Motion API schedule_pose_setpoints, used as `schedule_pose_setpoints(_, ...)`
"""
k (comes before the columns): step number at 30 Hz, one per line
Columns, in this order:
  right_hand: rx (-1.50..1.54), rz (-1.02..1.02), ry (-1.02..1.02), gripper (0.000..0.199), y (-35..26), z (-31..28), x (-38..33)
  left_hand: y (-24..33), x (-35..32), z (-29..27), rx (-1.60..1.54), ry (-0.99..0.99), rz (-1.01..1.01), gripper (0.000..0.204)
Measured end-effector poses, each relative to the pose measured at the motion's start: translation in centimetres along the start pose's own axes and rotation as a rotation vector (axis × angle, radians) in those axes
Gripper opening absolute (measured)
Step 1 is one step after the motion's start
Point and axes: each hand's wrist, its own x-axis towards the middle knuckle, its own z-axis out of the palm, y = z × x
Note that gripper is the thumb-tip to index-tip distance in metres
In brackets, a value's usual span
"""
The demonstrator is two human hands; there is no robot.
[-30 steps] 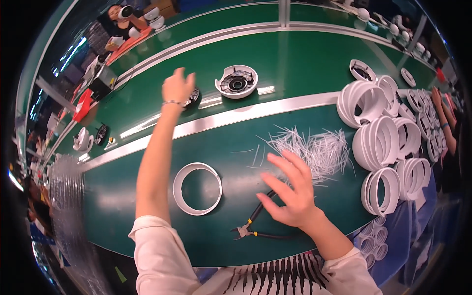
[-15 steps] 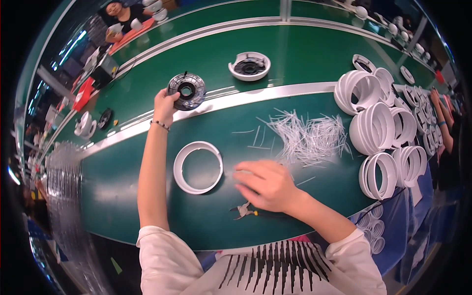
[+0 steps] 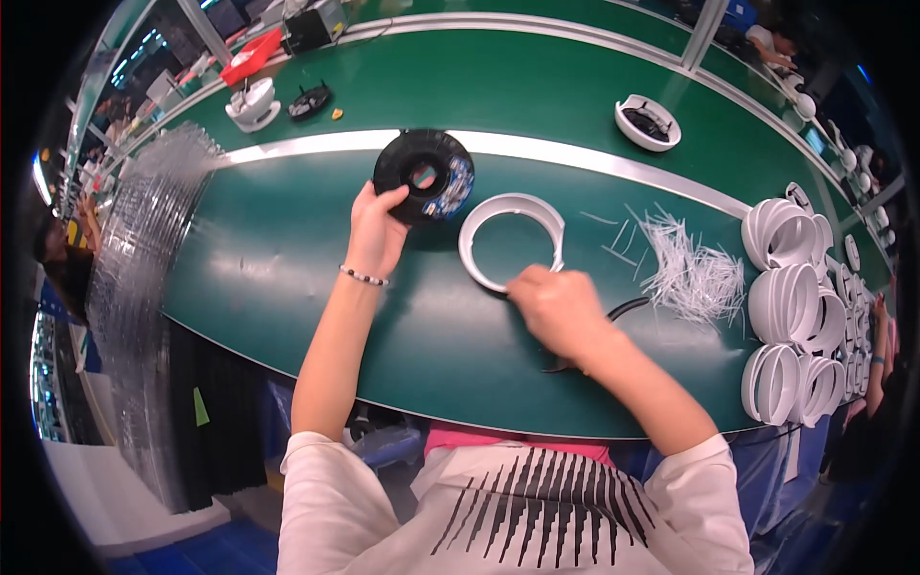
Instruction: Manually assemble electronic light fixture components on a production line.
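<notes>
My left hand (image 3: 377, 233) holds a round black disc (image 3: 395, 171) by its near edge, thumb on the face. The disc has a hole in the middle and shiny electronic parts along its right side. At the near right rim of a white plastic ring (image 3: 469, 241), my right hand (image 3: 563, 311) is closed with the fingers on the rim. I cannot tell whether the ring rests flat or is slightly raised. Cutting pliers show only in part around my right wrist, with a dark curved handle (image 3: 629, 308) in sight.
A heap of thin clear strips (image 3: 695, 273) lies right of the ring. Stacked white rings (image 3: 786, 302) line the right end. Beyond the pale rail sit a white housing (image 3: 632, 134) with black parts and a red tray (image 3: 251, 57). Clear plastic sheets (image 3: 144, 249) stand at left.
My right hand has come onto the white ring. The disc has turned in my left hand, showing more black face. The whole view has swung to the left.
</notes>
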Motion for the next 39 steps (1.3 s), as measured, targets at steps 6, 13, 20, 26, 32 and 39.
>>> schedule_pose_setpoints(6, 0.109, 0.059, 0.081, 0.034, 4.2, -4.3, 0.0, 1.2, -1.4, 1.0, -0.049, -0.022, -0.024, 0.028)
schedule_pose_setpoints(13, 0.025, 0.112, 0.174, 0.056, 3.9, -4.0, 1.8, 1.6, -3.3, 3.0, -0.035, -0.126, -0.043, 0.039)
schedule_pose_setpoints(20, 0.024, 0.417, -0.305, 0.109, 0.9, -3.8, 1.8, 2.0, -4.2, 3.3, -0.149, -0.224, -0.049, 0.045)
schedule_pose_setpoints(26, 0.062, 0.402, -0.233, 0.112, 1.7, -3.8, 1.4, 2.3, -4.6, 4.1, -0.190, -0.274, -0.043, 0.050)
schedule_pose_setpoints(32, 0.200, 0.460, 0.041, 0.105, 1.3, -4.0, 1.0, 1.4, -4.7, 3.9, -0.194, -0.324, -0.035, 0.053)
schedule_pose_setpoints(39, 1.289, 0.598, 0.565, 0.097, -0.9, -5.1, -0.2, -1.9, -5.4, 5.6, -0.177, -0.407, -0.104, 0.054)
